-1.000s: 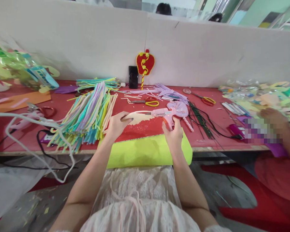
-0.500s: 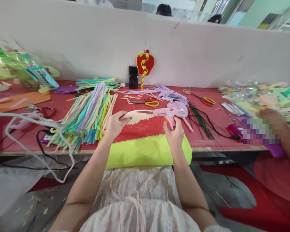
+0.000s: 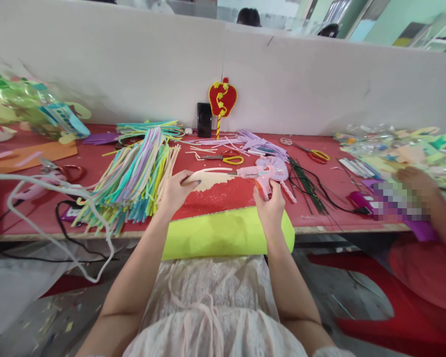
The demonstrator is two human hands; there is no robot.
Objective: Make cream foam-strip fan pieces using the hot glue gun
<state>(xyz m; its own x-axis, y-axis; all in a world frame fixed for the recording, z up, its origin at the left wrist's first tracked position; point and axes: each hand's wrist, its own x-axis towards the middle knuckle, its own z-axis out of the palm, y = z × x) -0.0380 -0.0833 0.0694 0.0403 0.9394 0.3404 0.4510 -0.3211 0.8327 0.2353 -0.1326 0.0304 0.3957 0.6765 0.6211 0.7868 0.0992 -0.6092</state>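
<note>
Between thumb and fingers, my left hand (image 3: 176, 191) pinches a pale cream cut-out piece (image 3: 211, 181) with a wavy lower edge; a thin pale strip runs along its top. My right hand (image 3: 270, 201) is wrapped round the handle of a pink hot glue gun (image 3: 258, 173). The gun's nozzle points left and meets or nearly meets the right end of the cream piece. Behind the gun lies a round pink fan-shaped piece (image 3: 277, 168) with a twisted handle. Below my hands a yellow-green sheet (image 3: 217, 233) hangs over the table's front edge.
Left of my hand lies a big bundle of coloured pipe cleaners (image 3: 134, 173). Yellow-handled scissors (image 3: 226, 157), a phone (image 3: 204, 120) and a red fan-shaped ornament (image 3: 223, 99) are at the back. A black cord (image 3: 330, 198) runs right, towards a co-worker's hand (image 3: 416, 183). A white cable frame (image 3: 59, 181) juts in left.
The glue gun has shifted very slightly to the right, and its nozzle now shows more at the cream piece's right end. Both hands keep their grip.
</note>
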